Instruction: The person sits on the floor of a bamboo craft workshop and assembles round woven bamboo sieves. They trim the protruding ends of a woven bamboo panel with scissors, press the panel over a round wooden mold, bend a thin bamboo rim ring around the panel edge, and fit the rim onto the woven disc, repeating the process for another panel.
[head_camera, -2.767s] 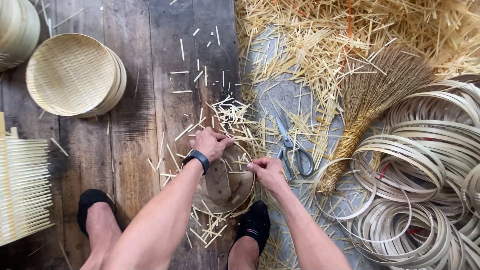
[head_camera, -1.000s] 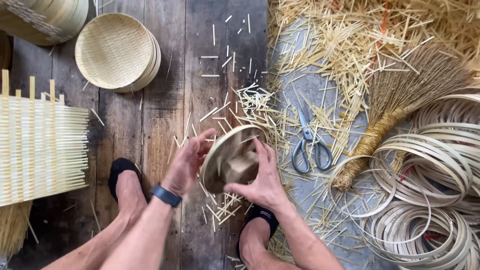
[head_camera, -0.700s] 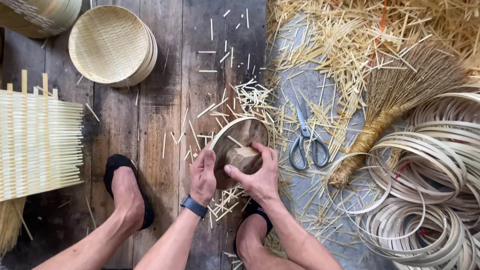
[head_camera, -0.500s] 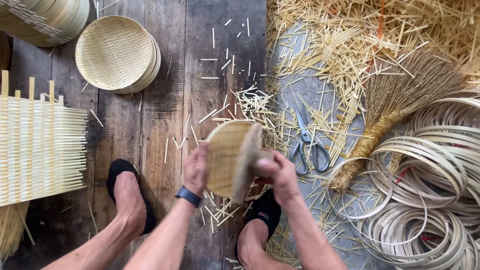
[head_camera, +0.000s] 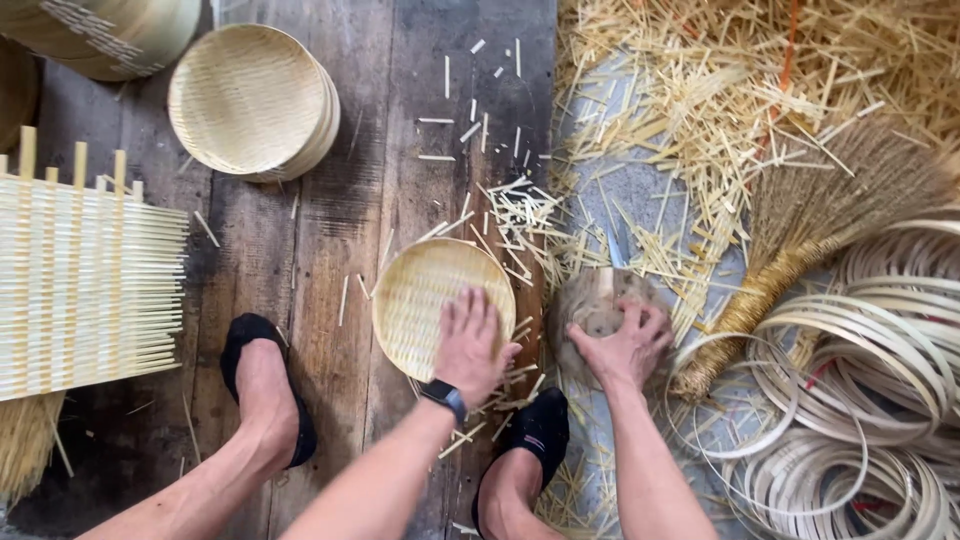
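Half a second ago both hands held the round woven tray upright between them; now the woven tray (head_camera: 430, 300) lies flat on the plank floor (head_camera: 330, 230), hollow side up, and the hands have parted. Nearest, the left hand (head_camera: 470, 345), a dark watch on its wrist, rests open-palmed on the tray's near rim, fingers spread, pressing rather than clasping. Just beside it the right hand (head_camera: 628, 345) closes its grip over a rounded wooden block (head_camera: 598, 300) standing on the grey patch of floor. So the tray looks freed from the block and set down. Beyond lie scattered bamboo slivers (head_camera: 520, 215), a straw broom (head_camera: 800, 250), coiled bamboo hoops (head_camera: 880, 330), and farther off a stack of finished trays (head_camera: 250, 100).
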